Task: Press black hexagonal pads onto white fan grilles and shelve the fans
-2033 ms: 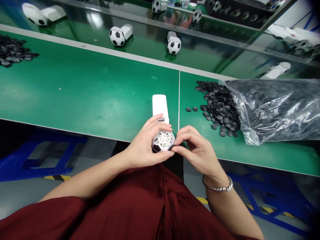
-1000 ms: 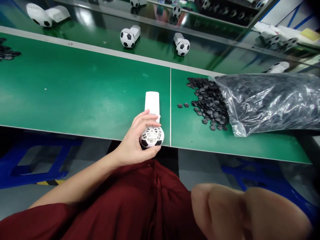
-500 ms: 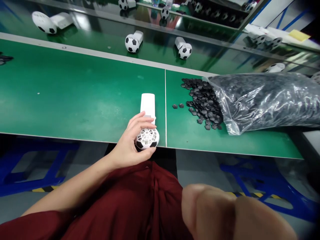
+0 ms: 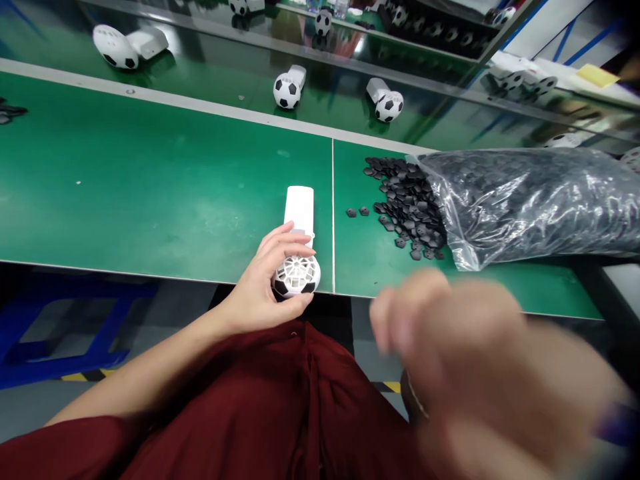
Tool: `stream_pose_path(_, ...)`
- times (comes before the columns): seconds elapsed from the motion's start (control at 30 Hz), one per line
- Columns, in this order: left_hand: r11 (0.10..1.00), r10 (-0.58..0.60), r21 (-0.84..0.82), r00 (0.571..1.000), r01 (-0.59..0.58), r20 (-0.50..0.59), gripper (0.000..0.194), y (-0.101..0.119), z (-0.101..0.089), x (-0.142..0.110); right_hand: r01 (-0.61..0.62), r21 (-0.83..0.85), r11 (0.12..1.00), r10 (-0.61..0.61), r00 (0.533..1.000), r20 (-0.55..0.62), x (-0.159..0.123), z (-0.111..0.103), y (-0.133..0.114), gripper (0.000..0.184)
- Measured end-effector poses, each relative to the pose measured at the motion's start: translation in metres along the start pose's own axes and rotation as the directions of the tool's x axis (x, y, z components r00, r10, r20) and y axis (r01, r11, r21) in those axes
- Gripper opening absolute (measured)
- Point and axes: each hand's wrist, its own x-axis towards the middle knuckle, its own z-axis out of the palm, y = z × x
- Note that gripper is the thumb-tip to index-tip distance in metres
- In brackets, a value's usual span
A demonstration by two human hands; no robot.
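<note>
A white handheld fan with a football-patterned head lies on the green table, its round slotted grille at the near edge. My left hand is wrapped round the head from the left, thumb at the near rim and fingers across the top. My right hand is a large blur in front of the table's right part, its fingers looking curled. Whether it holds anything is hidden by the smear. Beyond it, black pentagon pieces are heaped on the table, with two loose ones to their left.
A clear plastic bag full of black pieces lies at the right. Past the pale strip, football-headed fans rest on a green surface. Several dark pieces are at the far left. A blue stool stands below the table.
My right hand has risen from the lower edge toward the table. The nearer fans beyond the strip have shifted right. My left hand keeps its hold on the fan.
</note>
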Motion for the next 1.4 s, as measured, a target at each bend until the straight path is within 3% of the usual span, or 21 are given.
stream_pose_path(0.07, 1.000, -0.002, -0.004, 1.000, 0.002, -0.006, 0.045, 0.000, 0.000, 0.000, 0.007, -0.176, 0.984, -0.032, 0.990, -0.137, 0.029, 0.000, 0.031, 0.008)
stream_pose_path(0.13, 1.000, -0.002, -0.009, 1.000, 0.002, -0.009, 0.045, 0.000, 0.000, 0.000, 0.000, -0.424, 0.906, -0.098, 0.973, -0.209, 0.055, -0.003, 0.065, 0.008)
stream_pose_path(0.27, 1.000, 0.004, -0.021, 1.000, -0.004, -0.013, 0.046, 0.001, 0.000, 0.000, -0.003, -0.695, 0.719, -0.061, 0.996, -0.068, 0.083, -0.005, 0.113, 0.010)
stream_pose_path(0.4, 0.999, 0.004, -0.040, 1.000, -0.005, -0.012, 0.046, -0.001, 0.001, -0.001, -0.003, -0.808, 0.589, 0.003, 1.000, -0.002, 0.088, 0.000, 0.125, 0.024)
stream_pose_path(0.6, 0.999, -0.041, 0.010, 0.994, 0.042, -0.100, 0.057, 0.000, 0.007, -0.004, 0.066, -0.891, 0.449, 0.001, 0.997, 0.075, 0.087, 0.004, 0.127, 0.027)
stream_pose_path(0.67, 0.995, -0.077, 0.056, 0.988, 0.085, -0.136, 0.053, 0.002, 0.006, -0.006, 0.038, -0.881, 0.472, 0.009, 0.999, 0.048, 0.083, 0.001, 0.127, 0.031)
stream_pose_path(0.77, 0.994, -0.097, 0.036, 0.990, 0.102, -0.104, 0.047, 0.001, -0.006, -0.007, -0.021, -0.764, 0.645, -0.005, 1.000, -0.031, 0.074, -0.004, 0.123, 0.028)
stream_pose_path(0.87, 0.991, -0.119, -0.064, 0.993, 0.118, -0.013, 0.052, -0.003, -0.022, -0.006, -0.079, -0.427, 0.901, 0.036, 0.994, -0.108, 0.060, -0.001, 0.111, 0.017)
stream_pose_path(0.93, 0.981, -0.143, -0.125, 0.988, 0.149, 0.056, 0.053, -0.006, -0.030, -0.006, -0.128, -0.105, 0.986, 0.117, 0.987, -0.108, 0.051, 0.006, 0.099, 0.012)
stream_pose_path(1.0, 0.975, -0.157, -0.141, 0.983, 0.169, 0.093, 0.054, -0.006, -0.033, -0.007, -0.125, 0.086, 0.988, 0.134, 0.986, -0.100, 0.045, 0.017, 0.088, 0.009)
stream_pose_path(1.13, 0.980, -0.169, -0.092, 0.981, 0.178, 0.100, 0.050, -0.007, -0.038, -0.006, -0.050, 0.083, 0.995, 0.059, 0.992, -0.111, 0.038, 0.037, 0.073, 0.003)
stream_pose_path(1.27, 0.972, -0.146, -0.139, 0.954, 0.187, 0.262, 0.052, -0.008, -0.052, -0.002, -0.075, 0.189, 0.979, 0.076, 0.997, -0.001, 0.036, 0.048, 0.068, 0.003)
stream_pose_path(1.33, 0.977, -0.158, -0.084, 0.935, 0.194, 0.318, 0.054, -0.005, -0.057, -0.002, -0.038, 0.189, 0.981, 0.033, 0.999, 0.029, 0.037, 0.051, 0.067, 0.002)
stream_pose_path(1.4, 0.977, -0.214, 0.045, 0.940, 0.210, 0.266, 0.054, 0.001, -0.056, -0.002, 0.026, 0.173, 0.985, -0.033, 0.999, 0.034, 0.037, 0.054, 0.067, 0.002)
